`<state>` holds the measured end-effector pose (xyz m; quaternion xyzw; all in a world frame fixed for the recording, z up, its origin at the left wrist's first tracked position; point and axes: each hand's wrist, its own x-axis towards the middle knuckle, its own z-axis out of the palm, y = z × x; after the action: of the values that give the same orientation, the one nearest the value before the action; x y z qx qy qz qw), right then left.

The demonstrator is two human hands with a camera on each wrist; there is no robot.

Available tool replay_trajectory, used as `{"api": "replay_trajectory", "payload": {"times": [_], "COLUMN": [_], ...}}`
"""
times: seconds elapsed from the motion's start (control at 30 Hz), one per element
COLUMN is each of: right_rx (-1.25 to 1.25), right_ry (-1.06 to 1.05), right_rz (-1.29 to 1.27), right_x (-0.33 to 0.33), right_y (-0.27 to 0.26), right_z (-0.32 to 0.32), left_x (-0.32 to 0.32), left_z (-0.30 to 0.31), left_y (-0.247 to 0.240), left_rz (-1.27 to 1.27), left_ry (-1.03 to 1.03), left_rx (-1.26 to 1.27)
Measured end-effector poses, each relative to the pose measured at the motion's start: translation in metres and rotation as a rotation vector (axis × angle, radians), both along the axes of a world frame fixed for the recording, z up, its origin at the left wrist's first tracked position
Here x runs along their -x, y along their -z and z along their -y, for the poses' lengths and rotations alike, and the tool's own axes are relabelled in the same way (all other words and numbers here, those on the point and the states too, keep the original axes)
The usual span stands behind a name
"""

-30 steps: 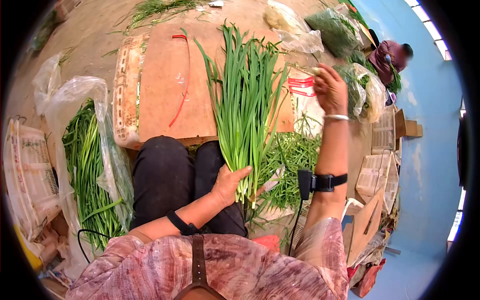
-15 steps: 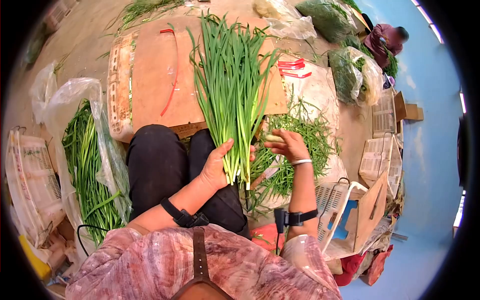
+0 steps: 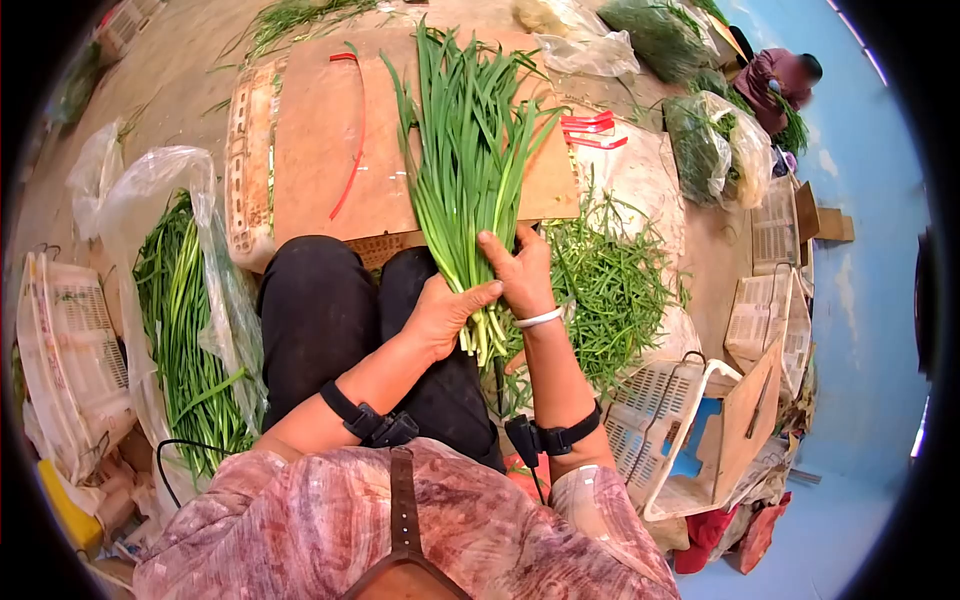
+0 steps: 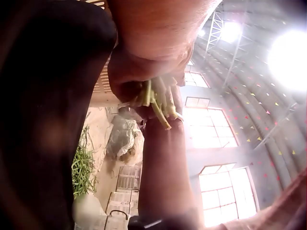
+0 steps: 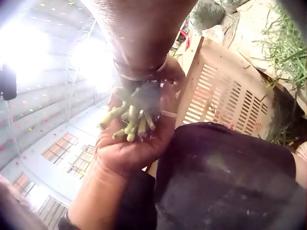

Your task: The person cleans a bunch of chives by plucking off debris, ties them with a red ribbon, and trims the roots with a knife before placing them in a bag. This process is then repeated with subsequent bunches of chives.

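Observation:
A bunch of garlic chives [image 3: 470,165] stands up from my lap, its long green leaves leaning over the board. Below, my left hand [image 3: 440,310] grips the pale lower stalks, thumb across the front. My right hand [image 3: 522,270] holds the same bunch from the right, just above, with its thumb over the stalks. Both thumbs lie close together. In the right wrist view the cut white stalk ends [image 5: 132,120] poke out over the left palm. The left wrist view shows a few stalk ends [image 4: 160,105] below the hand; the fingers behind the bunch are mostly hidden.
A brown board [image 3: 315,150] lies on a crate before my knees, with a red strip [image 3: 357,165] on it. More red strips [image 3: 595,130] lie right. Loose leaf trimmings [image 3: 610,290] are heaped beside my leg. At left a plastic bag [image 3: 205,240] holds more chives. Another person [image 3: 775,85] sits far right.
My right hand has come down and left from beyond the board's right side, a pale thing at its fingers earlier, and now grips the bunch beside the left hand, which kept its hold.

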<state>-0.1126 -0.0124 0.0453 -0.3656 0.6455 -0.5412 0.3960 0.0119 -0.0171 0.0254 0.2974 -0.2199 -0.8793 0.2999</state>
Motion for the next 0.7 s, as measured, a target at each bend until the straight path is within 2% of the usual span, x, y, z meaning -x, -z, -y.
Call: {"api": "replay_trajectory", "payload": {"times": [0.03, 0.07, 0.17, 0.23, 0.3, 0.37, 0.43, 0.47, 0.5, 0.6, 0.67, 0.7], "right_rx": [0.031, 0.086, 0.133, 0.264, 0.136, 0.048, -0.236, -0.087, -0.028, -0.146, -0.115, -0.092], "right_ry": [0.046, 0.058, 0.056, 0.096, 0.008, -0.118, -0.115, -0.107, -0.122, -0.156, -0.169, -0.169], "right_rz": [0.04, -0.089, -0.044, 0.092, 0.085, -0.201, 0.209, 0.385, 0.439, 0.21, 0.13, 0.063], "right_x": [-0.003, -0.002, 0.0, -0.003, 0.009, 0.019, 0.021, 0.019, 0.019, 0.017, 0.015, 0.015], "right_y": [-0.003, -0.004, -0.028, -0.029, -0.003, 0.014, 0.007, 0.019, 0.016, -0.002, 0.004, 0.011], "right_z": [0.001, 0.001, -0.003, 0.004, 0.009, 0.006, -0.001, -0.001, 0.002, 0.003, 0.005, 0.006], "left_x": [0.001, -0.001, -0.012, -0.011, -0.007, -0.001, -0.005, -0.006, -0.005, -0.001, 0.001, 0.002], "left_z": [0.002, 0.001, 0.008, 0.009, 0.01, 0.006, 0.008, 0.007, 0.008, 0.007, 0.006, 0.006], "left_y": [-0.003, -0.008, -0.032, -0.023, 0.003, 0.033, 0.034, 0.035, 0.032, 0.023, 0.019, 0.012], "left_rz": [0.048, 0.046, -0.103, -0.179, -0.389, -0.513, -0.579, -0.575, -0.578, -0.514, -0.449, -0.274], "left_ry": [-0.008, -0.048, -0.003, -0.002, 0.044, -0.005, 0.052, 0.047, 0.015, -0.047, -0.075, -0.078], "left_rx": [0.106, 0.152, 0.123, 0.093, -0.278, -0.503, -0.552, -0.554, -0.518, -0.438, -0.401, -0.297]}}
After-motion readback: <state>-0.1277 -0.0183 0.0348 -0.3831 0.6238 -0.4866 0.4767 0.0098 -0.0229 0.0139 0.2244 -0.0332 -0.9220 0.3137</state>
